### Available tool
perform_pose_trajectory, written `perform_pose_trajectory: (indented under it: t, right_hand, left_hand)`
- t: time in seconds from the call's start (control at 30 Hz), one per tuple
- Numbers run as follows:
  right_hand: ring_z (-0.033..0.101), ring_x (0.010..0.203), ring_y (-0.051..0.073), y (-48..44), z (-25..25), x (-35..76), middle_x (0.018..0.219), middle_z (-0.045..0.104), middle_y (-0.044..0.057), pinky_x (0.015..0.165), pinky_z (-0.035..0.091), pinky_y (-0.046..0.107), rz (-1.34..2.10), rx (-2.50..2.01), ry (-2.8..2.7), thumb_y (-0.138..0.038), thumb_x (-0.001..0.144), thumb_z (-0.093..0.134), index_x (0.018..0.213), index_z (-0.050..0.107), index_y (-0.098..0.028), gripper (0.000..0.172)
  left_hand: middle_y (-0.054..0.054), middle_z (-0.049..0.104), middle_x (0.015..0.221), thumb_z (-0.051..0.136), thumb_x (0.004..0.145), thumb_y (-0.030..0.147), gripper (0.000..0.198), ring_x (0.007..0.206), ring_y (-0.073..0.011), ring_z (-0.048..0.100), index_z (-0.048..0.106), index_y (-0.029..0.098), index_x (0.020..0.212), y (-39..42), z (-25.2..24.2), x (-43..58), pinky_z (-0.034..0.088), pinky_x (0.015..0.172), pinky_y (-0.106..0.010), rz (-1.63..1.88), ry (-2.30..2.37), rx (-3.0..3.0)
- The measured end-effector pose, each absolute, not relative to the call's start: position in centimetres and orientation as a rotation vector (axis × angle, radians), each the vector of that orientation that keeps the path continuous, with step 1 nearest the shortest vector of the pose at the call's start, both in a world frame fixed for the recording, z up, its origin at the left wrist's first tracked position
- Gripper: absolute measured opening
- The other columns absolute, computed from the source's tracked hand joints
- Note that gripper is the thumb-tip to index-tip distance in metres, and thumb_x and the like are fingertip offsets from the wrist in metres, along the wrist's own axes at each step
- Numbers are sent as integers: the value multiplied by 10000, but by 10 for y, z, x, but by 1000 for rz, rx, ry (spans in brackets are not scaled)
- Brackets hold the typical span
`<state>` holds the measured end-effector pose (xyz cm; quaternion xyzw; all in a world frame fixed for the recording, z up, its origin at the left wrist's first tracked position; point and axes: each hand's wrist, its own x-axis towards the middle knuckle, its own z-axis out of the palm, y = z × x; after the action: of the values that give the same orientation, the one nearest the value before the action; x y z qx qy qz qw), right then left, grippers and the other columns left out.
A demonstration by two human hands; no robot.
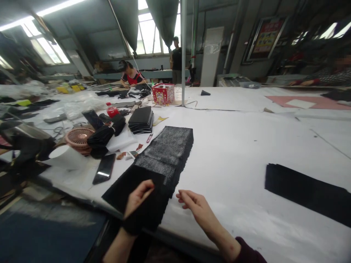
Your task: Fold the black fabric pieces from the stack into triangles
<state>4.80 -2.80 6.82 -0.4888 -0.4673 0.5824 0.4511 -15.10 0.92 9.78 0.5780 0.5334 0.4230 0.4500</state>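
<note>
My left hand (139, 197) is closed on a black fabric piece (149, 212), pinching its edge between thumb and curled fingers. The cloth hangs across the palm and wrist and covers part of the hand. Beneath and beyond it lies a stack of fabric pieces (171, 146) with a grey-speckled upper face. It runs away from the table's near edge. Just right of the stack, my right hand (195, 204) hovers over the white table, its fingers curled together with nothing visible in them. Another pile of black fabric (304, 193) lies at the far right.
Left of the stack are a phone (104, 168), a pink fan (80, 137), small red-handled snips (149, 138) and a block of folded black pieces (140, 119). A red box (163, 94) stands by a pole (183, 54). Other people are across the table.
</note>
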Motion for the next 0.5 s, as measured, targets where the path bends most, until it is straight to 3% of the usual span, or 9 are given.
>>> perform_pose_trajectory:
  t: [0.07,0.13,0.27,0.4,0.5]
  right_hand:
    - [628,1015,271,-46,76,80,1098,671,139,849,515,404,1656,-1083,-769,-672,880,468,1165,634,-135,630]
    - [628,1008,264,-66,78,112,1065,677,130,868,511,393,1640,-1066,-522,-703,839,504,1108,650,-137,644]
    - [613,1056,240,-98,67,165,1061,686,70,944,476,340,1385,-1252,-459,-458,725,747,1089,662,-178,467]
    - [655,797,205,-117,48,203,876,709,37,741,502,307,1392,-1353,-462,-287,644,743,1093,651,-167,473]
    - [655,756,192,-125,40,229,803,706,32,702,483,289,1420,-1402,-497,-273,643,724,1053,660,-157,431]
  left_hand:
    - [-51,651,976,550,876,338,178,892,-192,617,608,169,866,-7,91,-94,515,781,-289,983,1121,1645]
    - [-58,642,1077,484,897,233,127,1005,-189,597,598,188,859,-26,82,-38,488,893,-296,917,926,1845]
    - [-49,631,1118,446,913,149,176,1038,-166,577,601,206,973,-44,66,26,475,950,-307,694,674,2119]
    - [-48,587,1248,537,861,141,242,1146,-223,530,596,212,1085,-22,54,32,462,981,-393,432,660,2470]
    - [-62,543,1321,565,854,153,348,1202,-266,494,554,211,1196,-1,48,29,440,1000,-452,300,686,2653]
